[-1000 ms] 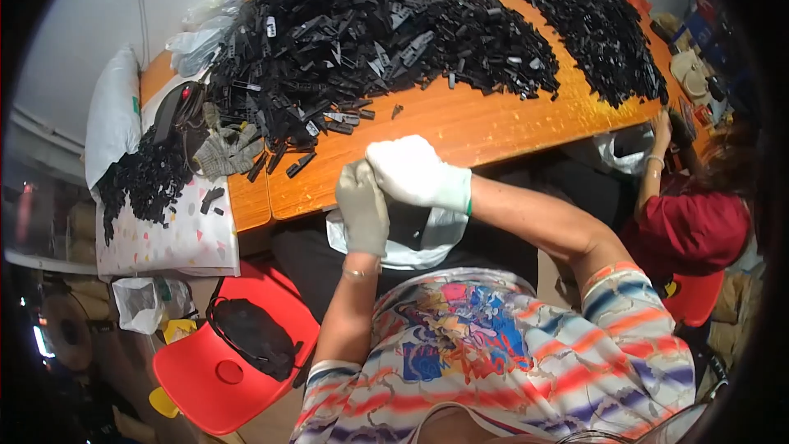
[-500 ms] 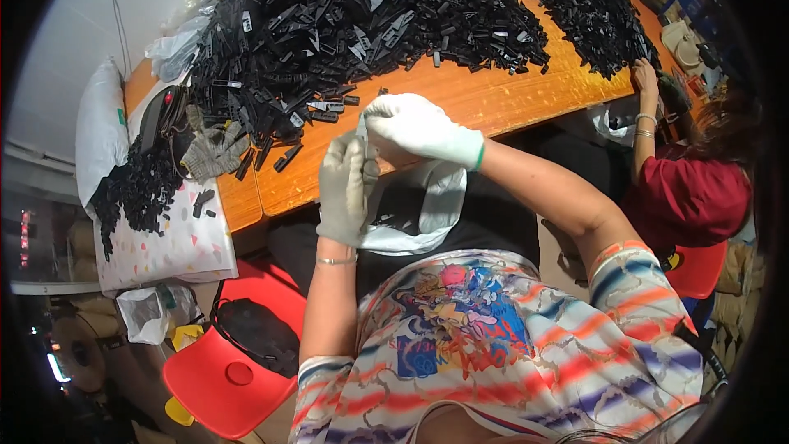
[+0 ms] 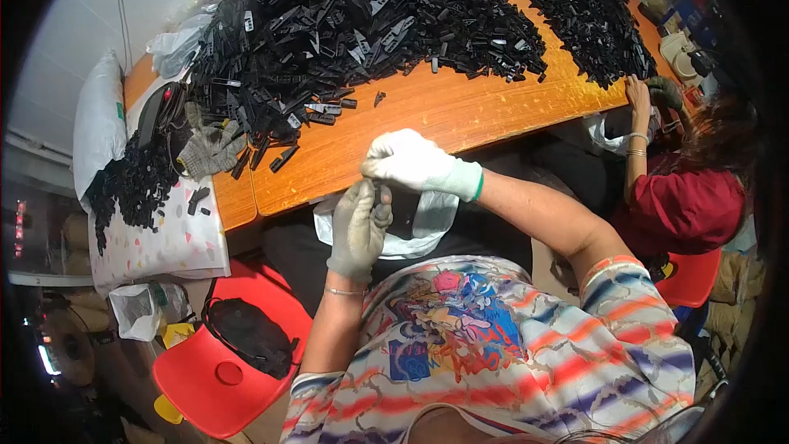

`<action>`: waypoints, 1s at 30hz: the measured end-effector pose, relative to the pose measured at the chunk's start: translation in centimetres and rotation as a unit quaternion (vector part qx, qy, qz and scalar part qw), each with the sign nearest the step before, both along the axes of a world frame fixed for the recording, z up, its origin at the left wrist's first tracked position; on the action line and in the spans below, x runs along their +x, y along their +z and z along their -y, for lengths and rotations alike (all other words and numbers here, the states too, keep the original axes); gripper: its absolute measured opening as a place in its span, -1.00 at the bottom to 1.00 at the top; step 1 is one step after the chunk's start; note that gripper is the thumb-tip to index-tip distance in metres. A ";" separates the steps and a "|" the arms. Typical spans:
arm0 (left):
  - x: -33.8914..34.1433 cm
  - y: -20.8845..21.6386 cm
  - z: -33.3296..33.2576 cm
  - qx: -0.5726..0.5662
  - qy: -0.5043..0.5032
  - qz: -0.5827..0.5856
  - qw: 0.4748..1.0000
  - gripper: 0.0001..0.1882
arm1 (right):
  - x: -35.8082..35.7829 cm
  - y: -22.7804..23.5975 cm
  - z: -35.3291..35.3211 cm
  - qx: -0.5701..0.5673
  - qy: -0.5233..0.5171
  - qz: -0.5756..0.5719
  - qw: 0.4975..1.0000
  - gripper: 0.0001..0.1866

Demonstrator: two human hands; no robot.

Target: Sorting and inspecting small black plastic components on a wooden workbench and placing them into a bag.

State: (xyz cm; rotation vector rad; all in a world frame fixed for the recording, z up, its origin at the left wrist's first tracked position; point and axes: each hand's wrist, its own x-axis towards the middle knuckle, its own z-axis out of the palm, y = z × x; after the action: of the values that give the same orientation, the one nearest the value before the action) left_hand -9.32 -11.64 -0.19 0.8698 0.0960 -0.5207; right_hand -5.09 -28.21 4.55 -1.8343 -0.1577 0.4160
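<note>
My left hand [image 3: 360, 226], in a pale grey work glove, is closed with its fingers curled round a small dark piece [image 3: 378, 190] at the fingertips. Only a bit of that piece shows. My right hand [image 3: 417, 164], in a white glove with a green cuff, is pinched shut just above the left fingers, almost touching them. Whatever it grips is hidden by the glove. Both hands are over my lap by the table's front edge, above an open white plastic bag [image 3: 431, 226]. A large heap of small black plastic pieces [image 3: 329, 29] lies beyond them on the orange wooden table [image 3: 329, 166].
A second black heap [image 3: 567, 16] lies at the far right, where a co-worker in a dark red sleeve [image 3: 686, 210] sits. Left are a grey knitted glove [image 3: 212, 146], a smaller black pile [image 3: 136, 193] and a white sack [image 3: 100, 123]. A red chair [image 3: 209, 386] stands lower left.
My right hand has come down slightly, and my left hand has shifted right. The pale blade-like piece seen between them earlier no longer shows; a dark bit shows at the left fingertips.
</note>
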 end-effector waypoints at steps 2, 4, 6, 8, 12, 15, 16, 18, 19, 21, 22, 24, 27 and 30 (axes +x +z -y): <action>-0.8 -1.7 -1.3 0.074 -0.002 0.055 0.996 -0.80 | 0.8 0.2 0.4 -0.064 0.065 0.051 0.994 -0.74; -1.5 -0.3 -1.2 0.287 0.025 0.042 0.957 -0.77 | 1.8 -0.4 1.3 -0.098 0.107 0.149 0.978 -0.66; -1.3 -3.1 -2.3 0.473 0.079 0.262 0.837 -0.74 | 3.4 -0.1 1.8 -0.237 0.038 0.198 0.950 -0.77; -1.6 -1.2 -2.5 0.584 0.101 0.399 0.699 -0.72 | 4.3 -0.8 2.3 -0.319 -0.067 0.380 0.866 -0.83; 0.0 0.2 -3.9 0.653 0.141 0.361 0.651 -0.71 | 8.7 -4.0 3.7 -0.327 -0.096 0.381 0.860 -0.85; 3.6 0.7 -6.6 0.747 0.182 0.384 0.511 -0.68 | 9.2 -3.3 3.2 -0.411 -0.017 0.392 0.823 -0.85; 4.8 1.1 -7.1 0.773 0.179 0.382 0.473 -0.68 | 9.3 -3.3 3.4 -0.425 0.007 0.396 0.814 -0.85; 7.1 1.7 -7.6 0.816 0.157 0.377 0.409 -0.72 | 9.5 -3.5 3.6 -0.439 0.030 0.400 0.804 -0.85; 7.8 2.0 -7.7 0.815 0.158 0.379 0.409 -0.72 | 9.5 -3.7 3.6 -0.416 0.015 0.404 0.815 -0.85; 8.6 2.2 -7.5 0.838 0.102 0.345 0.410 -0.77 | 9.5 -3.7 3.9 -0.395 -0.002 0.407 0.824 -0.86; 8.8 2.0 -7.4 0.839 0.104 0.340 0.412 -0.80 | 9.2 -3.6 4.0 -0.389 -0.013 0.405 0.827 -0.86; 9.2 1.6 -7.3 0.833 0.109 0.346 0.417 -0.80 | 8.3 -3.3 4.1 -0.365 -0.038 0.381 0.849 -0.84; 8.4 0.5 -8.3 0.769 0.136 0.350 0.517 -0.78 | 6.1 0.3 1.8 -0.343 -0.057 0.201 0.916 -0.84; 7.2 0.3 -7.1 0.519 0.195 0.304 0.775 -0.74 | 4.3 1.4 0.4 -0.221 -0.039 0.183 0.957 -0.78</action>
State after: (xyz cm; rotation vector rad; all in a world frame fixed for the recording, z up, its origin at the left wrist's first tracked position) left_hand -2.14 -4.54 0.14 2.0169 -0.0460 0.3064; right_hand -0.83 -28.59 5.95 -2.3411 -0.2595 0.0489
